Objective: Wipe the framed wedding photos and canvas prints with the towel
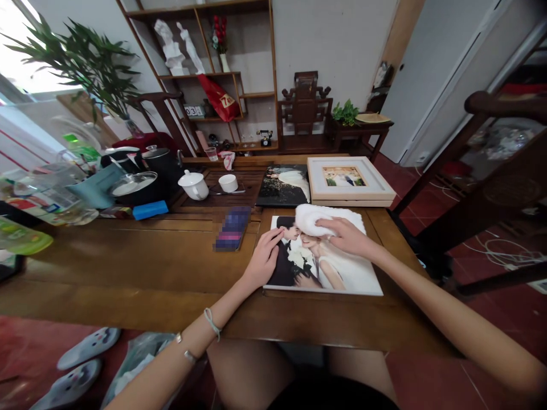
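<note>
A large photo print (342, 273) lies flat on the wooden table (128, 267) in front of me. My left hand (262, 259) rests on its left edge, fingers stretched flat, holding it down. My right hand (348, 234) presses a white cloth (314, 219) onto the upper part of the print, fingers curled over the cloth.
Behind the print lie a dark photo (284, 185) and a white framed picture (348, 181). A phone (233, 228) lies left of the print. A teapot (193, 185), cup (228, 183), pots and bottles crowd the left. A dark chair (491, 188) stands at the right.
</note>
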The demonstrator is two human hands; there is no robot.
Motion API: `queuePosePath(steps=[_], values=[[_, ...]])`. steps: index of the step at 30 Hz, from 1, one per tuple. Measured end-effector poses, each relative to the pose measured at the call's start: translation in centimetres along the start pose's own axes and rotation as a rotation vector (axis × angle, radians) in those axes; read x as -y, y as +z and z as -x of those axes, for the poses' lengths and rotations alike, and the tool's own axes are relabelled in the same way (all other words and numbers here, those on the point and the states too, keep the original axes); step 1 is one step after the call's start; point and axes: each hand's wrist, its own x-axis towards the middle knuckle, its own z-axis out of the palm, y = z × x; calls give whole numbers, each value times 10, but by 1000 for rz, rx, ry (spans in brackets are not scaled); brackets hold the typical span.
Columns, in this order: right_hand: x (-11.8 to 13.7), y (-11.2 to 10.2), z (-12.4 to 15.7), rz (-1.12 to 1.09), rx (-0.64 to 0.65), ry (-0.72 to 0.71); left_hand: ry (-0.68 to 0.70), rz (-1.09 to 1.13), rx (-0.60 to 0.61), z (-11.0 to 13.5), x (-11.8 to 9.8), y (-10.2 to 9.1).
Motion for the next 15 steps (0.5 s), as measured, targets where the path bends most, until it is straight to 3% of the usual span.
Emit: queuePosePath(steps=[4,8,12,15], values=[[-10,-6,29,137,-11,56,-5,-5,6,-1,-1,-1],[33,9,50,248,61,-83,-12,4,-1,-1,-2,-1],[84,21,70,163,238,-330,-19,-4,7,-1,-2,-2],[87,19,68,106,277,-357,-17,-3,10,-1,-2,-2]])
